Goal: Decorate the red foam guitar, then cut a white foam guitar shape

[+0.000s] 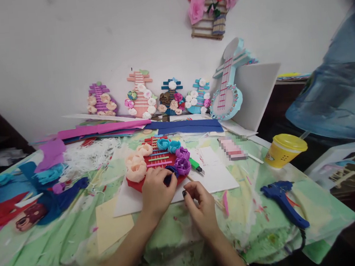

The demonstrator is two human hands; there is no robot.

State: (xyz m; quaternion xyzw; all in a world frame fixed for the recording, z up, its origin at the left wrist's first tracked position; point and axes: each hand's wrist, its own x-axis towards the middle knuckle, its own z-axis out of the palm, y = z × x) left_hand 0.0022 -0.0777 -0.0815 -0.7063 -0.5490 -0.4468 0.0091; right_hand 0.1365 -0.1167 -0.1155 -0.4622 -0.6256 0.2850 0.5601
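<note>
A red lute-shaped craft piece [138, 184] lies on a white board [130, 201]. Cream flowers [136, 166] sit on its left side, turquoise flowers [168, 145] at the top and purple flowers [182, 161] on the right. My left hand [158, 188] is over the lower edge of the piece, its fingers closed on a dark blue flower [169, 177]. Just right of it, my right hand [199, 201] hovers near the board's front edge with fingers curled and thumb near the index finger; whether something small is between them is unclear.
A green cutter [195, 164] lies right of the piece. Further right are a blue glue gun [284, 202] and a yellow-lidded cup [285, 150]. White shredded strips [88, 157] and coloured paper [50, 154] lie left. Decorated lutes [140, 97] stand against the wall.
</note>
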